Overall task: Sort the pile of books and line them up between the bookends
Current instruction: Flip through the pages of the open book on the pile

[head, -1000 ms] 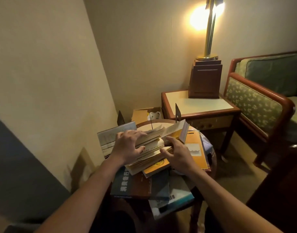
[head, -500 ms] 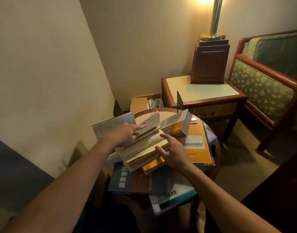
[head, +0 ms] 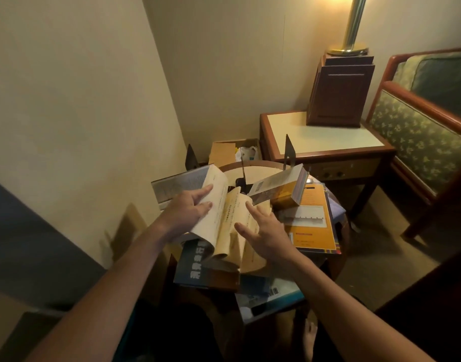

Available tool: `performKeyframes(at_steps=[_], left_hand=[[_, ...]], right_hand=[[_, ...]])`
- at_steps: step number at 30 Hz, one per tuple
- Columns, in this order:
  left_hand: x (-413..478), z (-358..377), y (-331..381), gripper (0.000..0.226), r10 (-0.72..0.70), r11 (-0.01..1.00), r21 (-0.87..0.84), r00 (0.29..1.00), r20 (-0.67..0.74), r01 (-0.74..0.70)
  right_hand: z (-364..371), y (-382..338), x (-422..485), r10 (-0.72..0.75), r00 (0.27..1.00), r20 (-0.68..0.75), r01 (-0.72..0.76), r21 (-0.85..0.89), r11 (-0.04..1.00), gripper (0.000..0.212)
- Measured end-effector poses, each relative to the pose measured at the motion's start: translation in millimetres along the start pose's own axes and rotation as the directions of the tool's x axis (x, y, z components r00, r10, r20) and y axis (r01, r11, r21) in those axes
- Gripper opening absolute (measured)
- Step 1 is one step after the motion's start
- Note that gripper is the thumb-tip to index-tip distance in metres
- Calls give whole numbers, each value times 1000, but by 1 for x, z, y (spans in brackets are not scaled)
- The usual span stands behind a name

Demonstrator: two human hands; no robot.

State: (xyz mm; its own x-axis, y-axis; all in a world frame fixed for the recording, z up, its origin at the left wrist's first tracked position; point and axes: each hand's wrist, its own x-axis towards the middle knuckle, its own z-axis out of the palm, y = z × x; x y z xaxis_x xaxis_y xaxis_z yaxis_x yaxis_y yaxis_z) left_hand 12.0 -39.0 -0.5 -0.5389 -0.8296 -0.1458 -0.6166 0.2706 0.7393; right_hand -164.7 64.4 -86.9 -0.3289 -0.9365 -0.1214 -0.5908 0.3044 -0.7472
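Cream pages splay on the open book topping the pile on the round desk, short of the bookend by the wall and the second bookend. The left hand presses straight fingers flat on the left leaves; the right hand spreads its fingers over the right ones, gripping nothing. Closing it well means bringing both halves together squarely, no leaf creased, without nudging the tilted yellow book alongside.
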Motion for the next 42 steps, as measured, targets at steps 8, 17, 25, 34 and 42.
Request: performKeyframes(at_steps=[8,17,25,34,42], left_hand=[[-41,35,-28,47,-150,879,-473,978,-148,63],[-48,35,-45,44,-224,825,-558,956,-188,84],[-45,35,-55,42,-300,630,-772,943,-145,82],[-46,32,-66,39,-314,582,-809,940,-136,77],[-45,31,-67,39,-292,605,-793,945,-148,63]], right_hand=[[0,-11,-8,-32,995,93,59,-304,951,65],[1,-13,-40,-206,916,345,337,-380,862,68],[-4,-9,-40,-201,934,295,285,-277,918,103],[6,-13,-48,-232,950,211,272,-184,945,95],[20,-27,-48,-260,946,195,285,-112,952,89]])
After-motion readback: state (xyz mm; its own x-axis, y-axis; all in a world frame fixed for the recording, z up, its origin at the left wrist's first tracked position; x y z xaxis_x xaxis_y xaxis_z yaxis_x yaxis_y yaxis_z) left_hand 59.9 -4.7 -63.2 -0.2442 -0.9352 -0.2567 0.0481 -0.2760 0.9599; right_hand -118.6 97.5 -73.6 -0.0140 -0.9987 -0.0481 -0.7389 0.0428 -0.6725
